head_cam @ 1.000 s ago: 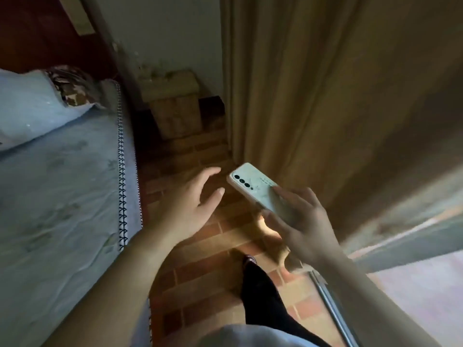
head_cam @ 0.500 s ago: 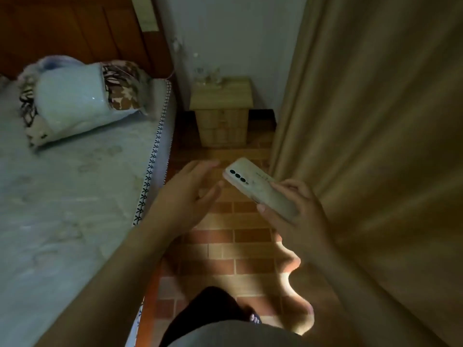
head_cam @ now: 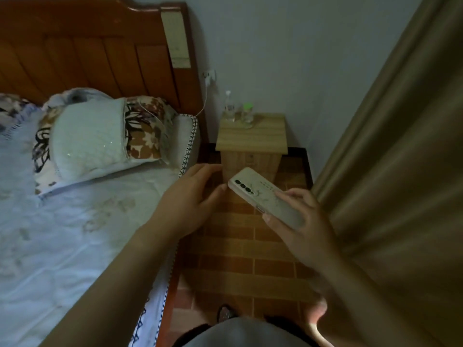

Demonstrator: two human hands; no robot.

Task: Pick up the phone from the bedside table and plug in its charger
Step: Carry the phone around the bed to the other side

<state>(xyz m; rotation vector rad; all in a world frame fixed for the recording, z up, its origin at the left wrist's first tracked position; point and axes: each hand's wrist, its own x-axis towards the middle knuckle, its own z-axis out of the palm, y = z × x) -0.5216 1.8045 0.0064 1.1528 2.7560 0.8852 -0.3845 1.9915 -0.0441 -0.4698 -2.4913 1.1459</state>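
Right hand (head_cam: 299, 221) wrapped around the phone (head_cam: 265, 196), back side up, little camera dots showing near the top end. Phone held in the air above the brick floor (head_cam: 233, 259), tilted, top end pointing toward the left hand. Left hand (head_cam: 193, 196) open and empty, fingers spread a bit, thumb tip almost touching the phone's top corner. Small wooden table (head_cam: 250, 136) just past both hands, by the wall. Two clear bottles (head_cam: 239, 112) standing at the back of the table top. White charger (head_cam: 209, 77) plugged into the wall beside the headboard (head_cam: 95, 51), with its thin white cable (head_cam: 204, 103) hanging down toward the bed (head_cam: 62, 234). Flowery pillow (head_cam: 100, 136) lying on the bed. Tan curtain (head_cam: 400, 159) hanging on the right side.
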